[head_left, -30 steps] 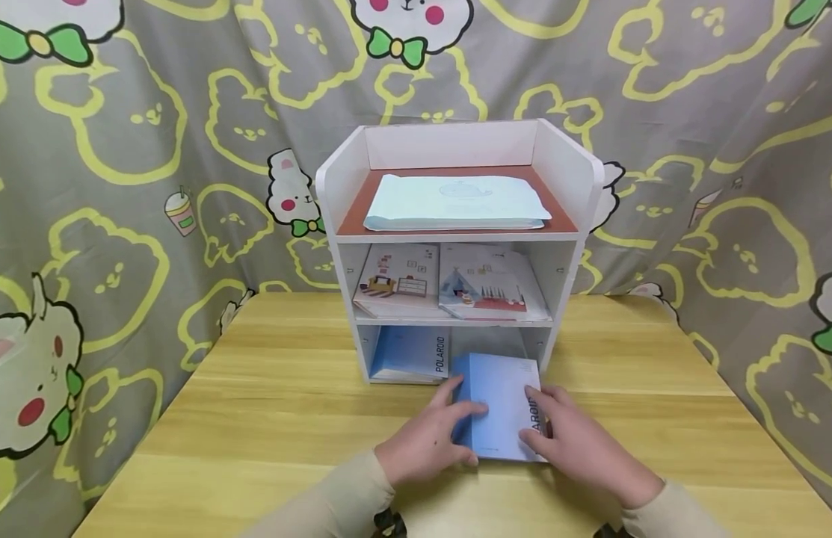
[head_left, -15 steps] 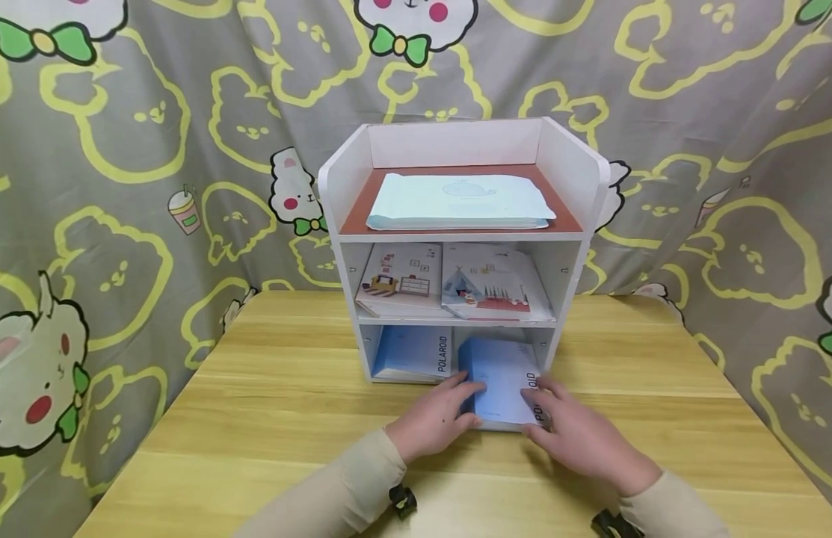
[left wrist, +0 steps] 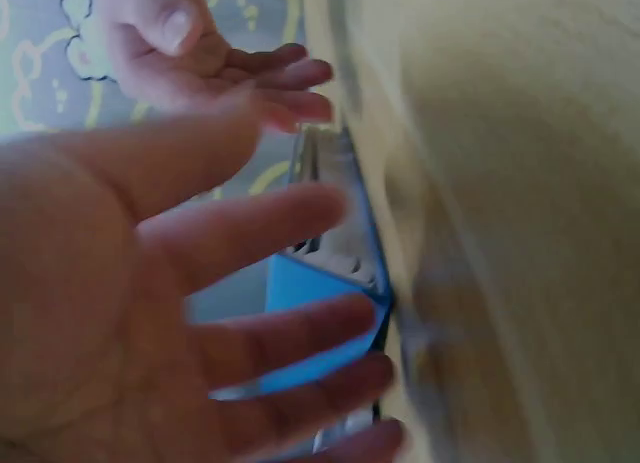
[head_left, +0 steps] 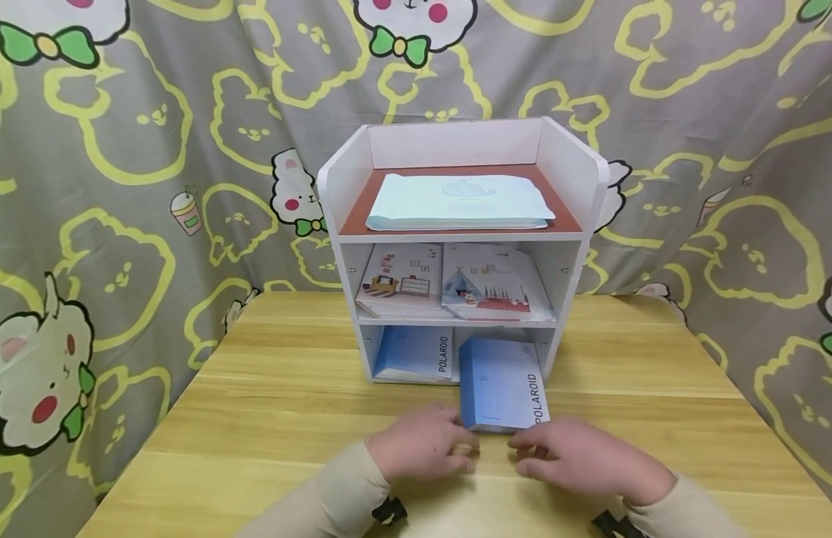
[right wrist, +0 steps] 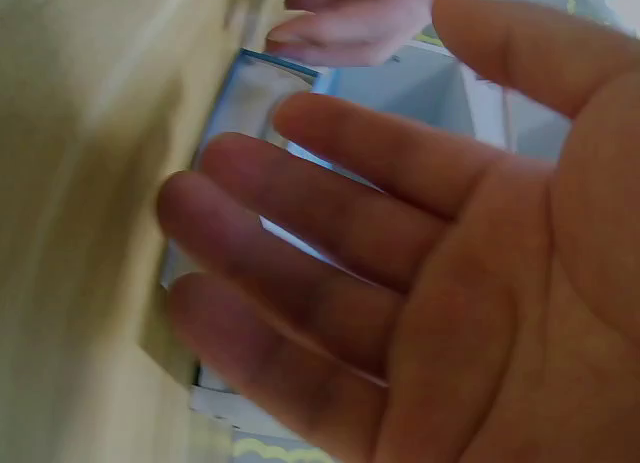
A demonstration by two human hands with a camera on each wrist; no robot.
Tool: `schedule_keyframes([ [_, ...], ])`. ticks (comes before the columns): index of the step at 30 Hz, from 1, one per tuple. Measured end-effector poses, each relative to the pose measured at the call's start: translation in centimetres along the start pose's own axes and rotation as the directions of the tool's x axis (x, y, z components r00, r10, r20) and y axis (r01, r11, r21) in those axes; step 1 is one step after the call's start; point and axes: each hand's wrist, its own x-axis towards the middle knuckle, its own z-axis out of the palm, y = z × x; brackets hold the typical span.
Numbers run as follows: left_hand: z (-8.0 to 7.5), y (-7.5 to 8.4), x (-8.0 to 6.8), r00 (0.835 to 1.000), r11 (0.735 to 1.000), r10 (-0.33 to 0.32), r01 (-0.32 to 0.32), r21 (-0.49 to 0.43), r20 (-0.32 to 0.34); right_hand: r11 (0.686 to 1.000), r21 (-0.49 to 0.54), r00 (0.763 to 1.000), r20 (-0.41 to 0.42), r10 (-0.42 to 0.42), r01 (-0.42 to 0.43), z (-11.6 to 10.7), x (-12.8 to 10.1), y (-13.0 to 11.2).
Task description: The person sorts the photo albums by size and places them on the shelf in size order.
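A blue book [head_left: 501,385] with "POLAROID" on its spine lies flat on the wooden table [head_left: 254,403]. Its far end pokes into the lower right bay of a white desk shelf [head_left: 590,194]. My left hand [head_left: 422,448] and right hand [head_left: 577,463] hover just in front of the book's near edge, fingers relaxed and holding nothing. The left wrist view shows the left hand [left wrist: 150,313] spread before the book [left wrist: 310,328]. In the right wrist view, the straight fingers of the right hand [right wrist: 400,263] lie close to the book [right wrist: 250,103].
A second blue book [head_left: 416,353] fills the lower left bay. Two picture books [head_left: 449,280] lie on the middle shelf and a pale green folder [head_left: 459,200] on top. A patterned cloth [head_left: 119,149] hangs behind and beside the table.
Both hands pushed the blue book forward into the lower bay, then let go of it and drew back toward me. The book now lies untouched.
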Motion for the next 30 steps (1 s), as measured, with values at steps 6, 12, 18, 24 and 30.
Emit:
schedule_keyframes([
  [6, 0.8, 0.1, 0.0, 0.996, 0.998, -0.052, 0.05, 0.036, 0.068, 0.999, -0.022, 0.998, 0.059, 0.032, -0.031, 1.0, 0.5, -0.1],
  [12, 0.9, -0.2, 0.3, 0.997, 0.997, -0.062, 0.06, 0.038, 0.04, 0.999, -0.003, 0.997, 0.052, 0.053, -0.053, 1.1, 1.0, 0.0],
  [18, 0.4, -1.1, 1.0, 0.999, 0.999, -0.031, 0.031, 0.011, 0.009, 0.997, -0.054, 0.999, -0.017, 0.049, -0.05, 0.4, 1.3, -0.1],
  [24, 0.1, -1.7, 1.5, 0.999, 0.999, -0.046, 0.046, -0.01, -0.017, 0.993, -0.078, 0.995, -0.059, 0.085, -0.089, -0.2, 1.7, 0.3],
  [30, 0.1, -1.7, 1.5, 0.999, 0.999, -0.033, 0.033, -0.006, -0.036, 0.992, -0.076, 0.993, -0.059, 0.099, -0.104, -0.1, 1.9, 0.8],
])
